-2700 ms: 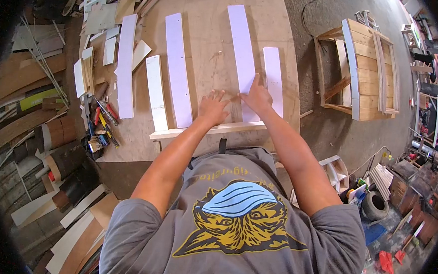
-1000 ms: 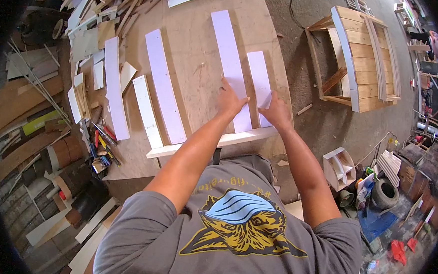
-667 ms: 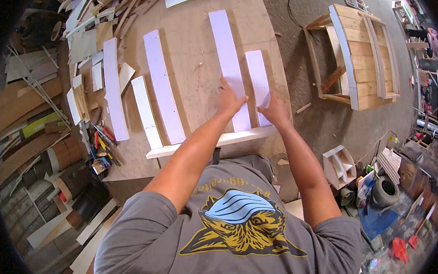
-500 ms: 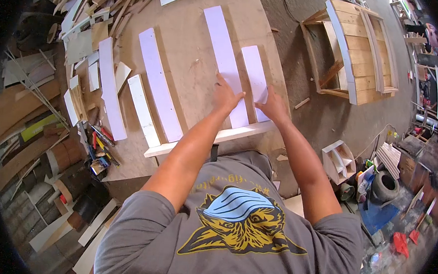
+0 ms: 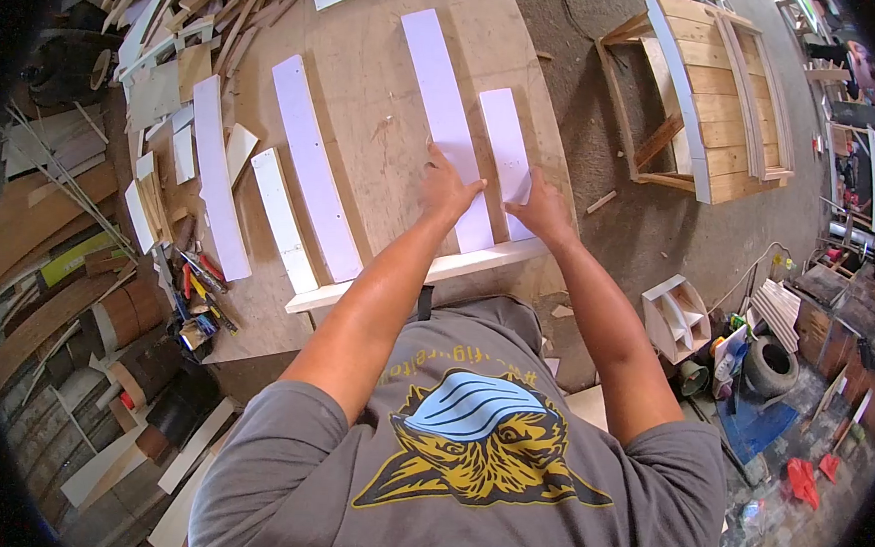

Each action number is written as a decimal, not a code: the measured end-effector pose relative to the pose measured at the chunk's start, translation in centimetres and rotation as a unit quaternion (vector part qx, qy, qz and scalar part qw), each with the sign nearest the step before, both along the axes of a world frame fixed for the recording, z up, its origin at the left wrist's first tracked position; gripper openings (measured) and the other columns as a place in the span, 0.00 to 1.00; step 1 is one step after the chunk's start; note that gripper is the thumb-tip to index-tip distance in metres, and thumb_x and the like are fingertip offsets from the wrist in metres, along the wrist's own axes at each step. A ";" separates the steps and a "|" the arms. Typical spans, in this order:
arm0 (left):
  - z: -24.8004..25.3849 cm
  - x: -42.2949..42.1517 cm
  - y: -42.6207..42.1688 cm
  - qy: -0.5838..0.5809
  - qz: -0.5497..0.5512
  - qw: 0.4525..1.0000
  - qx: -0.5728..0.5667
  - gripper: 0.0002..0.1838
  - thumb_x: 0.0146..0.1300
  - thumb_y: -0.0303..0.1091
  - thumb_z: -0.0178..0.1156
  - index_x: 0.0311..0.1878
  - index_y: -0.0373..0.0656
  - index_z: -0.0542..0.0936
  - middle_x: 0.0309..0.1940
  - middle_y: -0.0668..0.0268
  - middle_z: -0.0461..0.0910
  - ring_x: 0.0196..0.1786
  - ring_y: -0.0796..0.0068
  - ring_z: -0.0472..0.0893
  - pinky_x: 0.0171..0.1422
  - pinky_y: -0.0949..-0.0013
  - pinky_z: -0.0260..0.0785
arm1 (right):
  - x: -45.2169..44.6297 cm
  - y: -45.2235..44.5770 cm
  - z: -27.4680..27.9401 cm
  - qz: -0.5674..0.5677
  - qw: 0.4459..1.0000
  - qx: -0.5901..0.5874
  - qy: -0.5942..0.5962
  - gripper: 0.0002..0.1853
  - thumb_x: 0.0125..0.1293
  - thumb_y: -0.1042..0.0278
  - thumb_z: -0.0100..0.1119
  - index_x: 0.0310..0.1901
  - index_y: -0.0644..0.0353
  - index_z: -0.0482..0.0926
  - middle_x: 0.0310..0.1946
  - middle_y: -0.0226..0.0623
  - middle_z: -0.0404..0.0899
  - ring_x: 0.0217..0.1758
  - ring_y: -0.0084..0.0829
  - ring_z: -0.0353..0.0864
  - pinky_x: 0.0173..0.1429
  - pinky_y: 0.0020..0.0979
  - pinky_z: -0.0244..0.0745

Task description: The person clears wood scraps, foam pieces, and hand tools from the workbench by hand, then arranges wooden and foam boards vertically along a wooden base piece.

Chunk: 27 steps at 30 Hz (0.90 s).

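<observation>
My left hand (image 5: 449,186) spans a long pale-lilac painted board (image 5: 435,73), thumb on its right edge and a finger on its left edge. To the right, my right hand (image 5: 544,210) grips a shorter pale board (image 5: 507,127), its thumb at the left edge. The near ends of both boards meet a white crosswise strip (image 5: 448,266) along the table's front. At that strip's left end stands a narrow white board (image 5: 283,219), with another long lilac board (image 5: 314,166) beside it. My curled fingertips are partly hidden.
Under the boards is a wooden worktable (image 5: 375,149). A separate lilac board (image 5: 218,175) lies left, near hand tools (image 5: 201,289) and a scrap-wood pile (image 5: 197,28). A slatted wooden frame (image 5: 719,100) stands on the floor to the right, with a tyre (image 5: 770,366) below.
Both hands keep their hold on the same two boards, and the boards stay in nearly the same place. The whole view has shifted slightly.
</observation>
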State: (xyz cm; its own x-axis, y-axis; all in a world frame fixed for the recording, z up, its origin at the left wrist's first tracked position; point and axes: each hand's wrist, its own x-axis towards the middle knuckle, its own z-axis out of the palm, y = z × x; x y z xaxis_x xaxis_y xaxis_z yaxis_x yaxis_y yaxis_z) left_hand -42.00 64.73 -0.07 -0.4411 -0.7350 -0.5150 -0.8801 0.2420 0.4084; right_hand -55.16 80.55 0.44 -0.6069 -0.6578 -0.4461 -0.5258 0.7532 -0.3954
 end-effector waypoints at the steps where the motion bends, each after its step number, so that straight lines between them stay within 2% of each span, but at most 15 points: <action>1: 0.1 0.0 0.0 -0.003 0.002 1.000 0.004 0.75 0.52 0.59 0.81 0.84 0.31 0.39 0.65 0.32 0.75 0.64 0.35 0.81 0.66 0.43 0.77 | 0.0 0.0 0.1 -0.002 1.000 0.001 -0.001 0.43 0.56 0.48 0.82 0.66 0.60 0.70 0.51 0.58 0.86 0.57 0.59 0.86 0.62 0.54 0.81; 9: 1.0 -0.1 0.0 -0.009 0.005 1.000 0.016 0.75 0.52 0.59 0.82 0.84 0.30 0.39 0.67 0.32 0.73 0.65 0.37 0.81 0.66 0.45 0.78 | 0.1 0.1 -0.2 0.002 1.000 0.000 0.007 0.44 0.56 0.49 0.81 0.68 0.60 0.69 0.51 0.57 0.86 0.57 0.58 0.87 0.61 0.52 0.82; 12: 0.4 0.5 -0.2 0.020 -0.005 1.000 0.008 0.76 0.52 0.62 0.80 0.84 0.28 0.39 0.68 0.31 0.73 0.66 0.38 0.81 0.67 0.46 0.77 | 0.1 -0.1 0.1 -0.001 0.999 0.032 -0.012 0.47 0.56 0.49 0.81 0.71 0.60 0.67 0.54 0.59 0.85 0.60 0.57 0.85 0.63 0.52 0.81; 15: 1.2 1.1 -0.8 0.007 0.004 0.999 0.053 0.78 0.52 0.67 0.78 0.84 0.27 0.37 0.67 0.31 0.75 0.66 0.41 0.81 0.68 0.48 0.77 | 0.1 -0.3 1.1 -0.018 0.997 0.039 -0.062 0.49 0.57 0.48 0.81 0.74 0.63 0.65 0.61 0.63 0.81 0.66 0.59 0.81 0.68 0.52 0.77; 18: 1.8 3.6 -1.3 0.058 0.024 0.997 0.034 0.70 0.56 0.66 0.77 0.84 0.30 0.47 0.65 0.36 0.76 0.62 0.41 0.83 0.63 0.47 0.79 | 0.9 -0.1 1.7 -0.033 0.999 -0.009 -0.024 0.49 0.61 0.46 0.78 0.77 0.61 0.64 0.64 0.65 0.77 0.69 0.60 0.78 0.70 0.53 0.75; 21: 2.2 9.8 -3.5 0.136 -0.050 0.989 -0.024 0.54 0.62 0.66 0.72 0.76 0.30 0.69 0.59 0.42 0.82 0.58 0.47 0.85 0.60 0.50 0.78 | 1.8 -0.5 2.8 -0.013 0.999 -0.010 0.035 0.48 0.64 0.38 0.72 0.77 0.59 0.65 0.59 0.60 0.82 0.63 0.60 0.82 0.65 0.55 0.77; 23: 5.8 14.6 -4.8 0.152 -0.018 0.988 0.009 0.38 0.64 0.61 0.73 0.61 0.33 0.84 0.53 0.47 0.85 0.53 0.52 0.86 0.58 0.53 0.78 | 2.3 -0.1 3.3 0.051 0.996 -0.068 0.011 0.43 0.65 0.34 0.70 0.71 0.58 0.73 0.58 0.57 0.83 0.62 0.57 0.82 0.65 0.55 0.76; 25: 5.3 21.4 -6.0 0.192 -0.030 0.979 -0.063 0.32 0.64 0.58 0.74 0.56 0.36 0.87 0.47 0.49 0.87 0.49 0.52 0.86 0.56 0.54 0.78 | 3.1 -0.2 5.7 0.138 0.983 -0.121 -0.021 0.41 0.64 0.34 0.71 0.68 0.58 0.78 0.57 0.55 0.83 0.62 0.56 0.81 0.65 0.54 0.77; 26: 5.7 24.3 -6.5 0.169 -0.030 0.981 -0.093 0.31 0.63 0.57 0.75 0.55 0.36 0.87 0.47 0.49 0.87 0.51 0.52 0.86 0.58 0.54 0.77 | 3.8 -0.3 6.7 0.194 0.974 -0.116 -0.007 0.40 0.61 0.32 0.72 0.63 0.58 0.82 0.57 0.49 0.84 0.63 0.52 0.80 0.68 0.52 0.75; 27: 6.1 27.1 -6.7 0.144 -0.029 0.982 -0.121 0.31 0.62 0.56 0.76 0.54 0.36 0.88 0.47 0.50 0.87 0.52 0.52 0.86 0.60 0.54 0.77 | 4.4 -0.2 7.0 0.238 0.965 -0.114 -0.007 0.40 0.60 0.32 0.72 0.63 0.57 0.82 0.58 0.47 0.84 0.64 0.50 0.80 0.69 0.51 0.74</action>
State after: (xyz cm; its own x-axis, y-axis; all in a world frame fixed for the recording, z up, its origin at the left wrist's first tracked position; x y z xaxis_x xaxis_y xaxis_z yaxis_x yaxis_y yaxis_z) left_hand -14.90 58.07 6.05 -0.5881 -0.7895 -0.1754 -0.7178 0.4096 0.5631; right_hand -50.79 80.40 7.42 -0.2074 -0.9421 -0.2635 -0.7832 0.3212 -0.5323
